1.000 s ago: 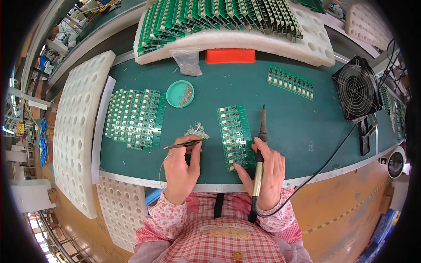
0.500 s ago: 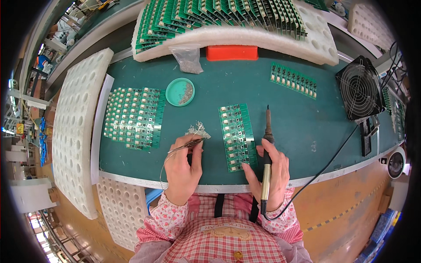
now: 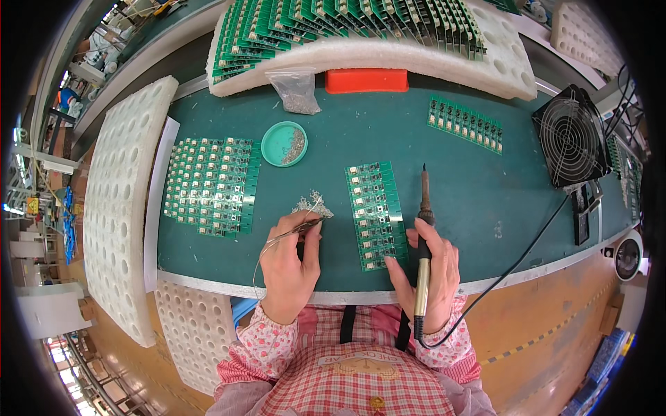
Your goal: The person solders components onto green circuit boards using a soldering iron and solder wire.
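My left hand [image 3: 288,267] is closed around metal tweezers [image 3: 300,228], with a thin silvery wire [image 3: 257,267] looping down beside the wrist. The tweezers' tips are at a small heap of tiny pale parts [image 3: 320,206], and I cannot make out whether they pinch one. In my right hand [image 3: 438,274] is a soldering iron [image 3: 422,277], its bare tip pointing away from me above the table. Between the hands lies a green circuit board panel [image 3: 375,218] with a row of white components; my right thumb is at its near right corner.
Left lie several populated panels [image 3: 211,184] and a green dish [image 3: 276,146] of small parts. Behind are a plastic bag [image 3: 298,97], a red bin [image 3: 366,81] and a foam rack [image 3: 388,61] of boards. Another panel [image 3: 465,125], a black fan [image 3: 570,139] and the iron's cord [image 3: 517,265] are right.
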